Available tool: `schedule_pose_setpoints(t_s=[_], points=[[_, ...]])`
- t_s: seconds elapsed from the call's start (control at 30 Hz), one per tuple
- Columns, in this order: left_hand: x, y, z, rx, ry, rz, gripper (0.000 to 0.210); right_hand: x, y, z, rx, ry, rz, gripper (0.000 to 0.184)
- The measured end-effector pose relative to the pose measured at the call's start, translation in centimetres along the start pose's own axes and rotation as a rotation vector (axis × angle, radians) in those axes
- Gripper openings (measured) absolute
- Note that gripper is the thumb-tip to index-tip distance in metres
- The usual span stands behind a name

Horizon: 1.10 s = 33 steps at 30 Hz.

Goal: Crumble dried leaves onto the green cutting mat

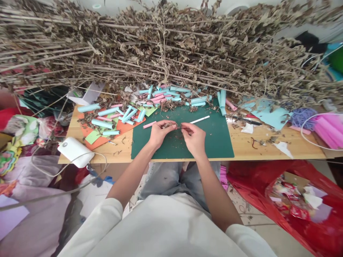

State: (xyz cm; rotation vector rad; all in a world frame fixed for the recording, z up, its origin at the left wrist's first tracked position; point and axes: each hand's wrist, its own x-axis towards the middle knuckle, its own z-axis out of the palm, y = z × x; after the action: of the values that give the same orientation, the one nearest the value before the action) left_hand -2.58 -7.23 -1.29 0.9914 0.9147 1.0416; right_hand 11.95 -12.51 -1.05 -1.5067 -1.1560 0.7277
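Note:
Over the green cutting mat (pixel 217 142), my left hand (pixel 158 134) is cupped around a small heap of crumbled dried leaves (pixel 167 125). My right hand (pixel 194 138) is just to its right, thumb and fingers pinched together. A dark scrap seems to be at those fingertips, too small to name. Behind my right hand lies a thin white stick (pixel 199 120), pen-like in shape. A pink paper roll (pixel 149 125) rests beside my left hand. Loose leaf crumbs are scattered over the mat.
Dried leafy stalks (pixel 187 46) are piled across the back. Blue and pink paper rolls (pixel 129 115) lie at left on orange paper (pixel 100 140). A white power bank (pixel 75 151) with a cable sits at the left edge. Below right hangs a red bag (pixel 252 182) holding wrappers.

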Motion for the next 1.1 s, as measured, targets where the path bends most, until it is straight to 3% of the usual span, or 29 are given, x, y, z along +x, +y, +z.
schedule_pose_setpoints(t_s=[0.2,0.33,0.57,0.7,1.1], points=[[0.0,0.0,0.0,0.029,-0.006,-0.013,0.029,0.0,-1.0,-0.1,0.028,-0.018,-0.094,0.022],[-0.1,0.0,0.1,0.034,0.019,-0.019,0.029,0.1,-1.1,0.3,-0.131,-0.018,-0.238,0.014],[-0.2,-0.2,0.4,0.067,0.014,0.008,0.031,-0.1,-0.3,0.8,-0.397,0.009,-0.417,0.02],[-0.3,-0.5,0.2,0.173,0.002,0.061,0.029,0.0,-0.3,0.7,-0.467,0.002,-0.43,0.02],[-0.1,-0.4,0.0,0.15,-0.031,0.052,0.032,0.0,-1.4,-0.1,-0.226,0.002,-0.272,0.014]])
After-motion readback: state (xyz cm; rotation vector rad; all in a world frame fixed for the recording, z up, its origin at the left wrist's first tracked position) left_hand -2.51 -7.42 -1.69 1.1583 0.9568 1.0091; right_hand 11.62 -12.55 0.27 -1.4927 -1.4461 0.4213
